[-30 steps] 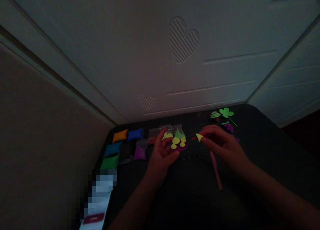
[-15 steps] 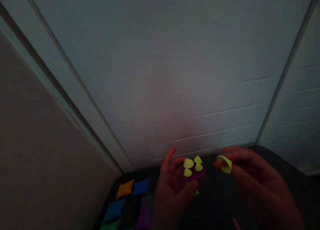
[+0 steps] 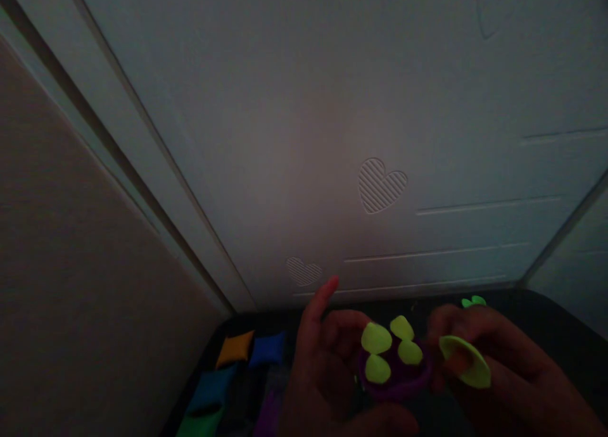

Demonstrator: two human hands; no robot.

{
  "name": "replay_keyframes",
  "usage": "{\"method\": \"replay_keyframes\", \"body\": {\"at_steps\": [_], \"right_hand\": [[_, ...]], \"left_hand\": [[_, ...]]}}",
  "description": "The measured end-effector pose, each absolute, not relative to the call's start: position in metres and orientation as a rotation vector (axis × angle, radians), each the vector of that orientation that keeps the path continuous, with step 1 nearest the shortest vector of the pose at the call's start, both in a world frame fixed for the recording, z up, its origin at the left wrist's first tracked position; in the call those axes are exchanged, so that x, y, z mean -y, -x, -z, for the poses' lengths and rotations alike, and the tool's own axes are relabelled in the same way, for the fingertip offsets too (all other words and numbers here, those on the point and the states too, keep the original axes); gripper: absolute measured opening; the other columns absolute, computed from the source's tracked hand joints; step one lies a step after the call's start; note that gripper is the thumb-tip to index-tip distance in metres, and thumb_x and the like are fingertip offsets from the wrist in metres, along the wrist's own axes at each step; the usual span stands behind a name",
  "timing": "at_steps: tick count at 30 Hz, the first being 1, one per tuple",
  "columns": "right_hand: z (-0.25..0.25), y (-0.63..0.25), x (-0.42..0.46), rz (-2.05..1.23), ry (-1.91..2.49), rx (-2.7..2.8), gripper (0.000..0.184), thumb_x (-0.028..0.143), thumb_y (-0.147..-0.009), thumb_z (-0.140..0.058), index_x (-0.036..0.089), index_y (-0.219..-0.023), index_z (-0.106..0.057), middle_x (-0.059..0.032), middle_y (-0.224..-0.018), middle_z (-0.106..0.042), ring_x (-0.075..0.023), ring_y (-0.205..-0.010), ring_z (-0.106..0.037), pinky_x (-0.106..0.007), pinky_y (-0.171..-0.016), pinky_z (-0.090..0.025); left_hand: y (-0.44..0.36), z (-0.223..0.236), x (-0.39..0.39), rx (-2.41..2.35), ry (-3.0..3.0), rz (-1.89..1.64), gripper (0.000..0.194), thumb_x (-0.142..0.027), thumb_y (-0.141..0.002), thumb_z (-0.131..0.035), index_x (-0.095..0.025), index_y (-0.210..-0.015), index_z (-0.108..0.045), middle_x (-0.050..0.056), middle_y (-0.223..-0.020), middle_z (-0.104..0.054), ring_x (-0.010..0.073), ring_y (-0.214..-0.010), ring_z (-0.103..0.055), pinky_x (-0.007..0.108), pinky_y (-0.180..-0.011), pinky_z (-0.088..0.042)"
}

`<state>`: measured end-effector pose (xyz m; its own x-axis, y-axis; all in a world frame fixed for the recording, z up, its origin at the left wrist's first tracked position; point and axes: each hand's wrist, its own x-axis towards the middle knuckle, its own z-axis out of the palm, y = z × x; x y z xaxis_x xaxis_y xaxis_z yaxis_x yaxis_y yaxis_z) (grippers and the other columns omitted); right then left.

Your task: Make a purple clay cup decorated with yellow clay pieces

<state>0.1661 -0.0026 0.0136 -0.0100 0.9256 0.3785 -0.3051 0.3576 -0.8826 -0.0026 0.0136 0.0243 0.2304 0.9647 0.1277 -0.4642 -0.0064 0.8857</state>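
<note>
My left hand grips a small purple modelling-clay pot between curled fingers and thumb, its index finger raised. Several yellow-green petal-shaped pieces sit on the pot's top, in two groups. Close by on the right, my right hand pinches a thin, curved yellow-green clay petal. Something orange shows inside its curve; whether this is clay or a fingertip I cannot make out. Fingers of the right hand come near the pot's right edge.
Packets in orange, blue, teal, green and purple lie on the dark table at left. A bright green piece is behind my right hand. A white panel with embossed hearts rises behind the table.
Both the pot and the petal now appear larger and lower in view, and closer together. The view has shifted, and the bright green piece has come into sight behind my right hand.
</note>
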Motion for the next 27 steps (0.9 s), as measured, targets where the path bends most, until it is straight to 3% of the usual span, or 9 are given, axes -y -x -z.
{"method": "replay_keyframes", "body": {"at_steps": [5,12,18,27], "right_hand": [[-0.012,-0.162,0.006,-1.119,0.622,1.236,0.019,0.019,-0.077,-0.056,0.032,-0.089,-0.063,-0.0008,-0.077,-0.06,-0.0141,-0.069,-0.061,-0.024,-0.06,-0.053],[-0.005,-0.166,0.009,-1.071,0.567,1.267,0.019,0.018,-0.08,-0.053,0.031,-0.091,-0.061,-0.0006,-0.084,-0.06,-0.0129,-0.072,-0.059,-0.022,-0.063,-0.051],[-0.006,-0.167,0.012,-1.119,0.586,1.184,0.015,0.02,-0.079,-0.055,0.031,-0.087,-0.061,-0.0008,-0.089,-0.059,-0.0131,-0.074,-0.057,-0.023,-0.065,-0.05],[-0.007,-0.164,0.013,-1.137,0.663,1.143,0.012,0.021,-0.078,-0.058,0.03,-0.085,-0.06,0.0024,-0.079,-0.055,-0.0103,-0.072,-0.053,-0.019,-0.064,-0.048]], "left_hand": [[0.002,-0.02,-0.015,-0.615,-1.087,-1.303,0.086,-0.03,-0.048,-0.083,-0.039,-0.124,-0.044,0.003,-0.102,-0.059,0.0245,-0.09,-0.061,0.035,-0.075,-0.051],[-0.005,-0.022,-0.011,-0.552,-1.014,-1.416,0.081,-0.023,-0.047,-0.084,-0.032,-0.118,-0.048,0.002,-0.098,-0.057,0.0194,-0.085,-0.06,0.026,-0.07,-0.05],[-0.006,-0.027,-0.006,-0.603,-0.946,-1.37,0.082,-0.017,-0.044,-0.085,-0.036,-0.115,-0.05,-0.002,-0.09,-0.056,0.0153,-0.079,-0.059,0.023,-0.068,-0.049],[-0.009,-0.026,-0.005,-0.571,-0.932,-1.369,0.082,-0.02,-0.044,-0.085,-0.034,-0.116,-0.048,-0.002,-0.087,-0.053,0.0129,-0.075,-0.057,0.022,-0.067,-0.048]]}}
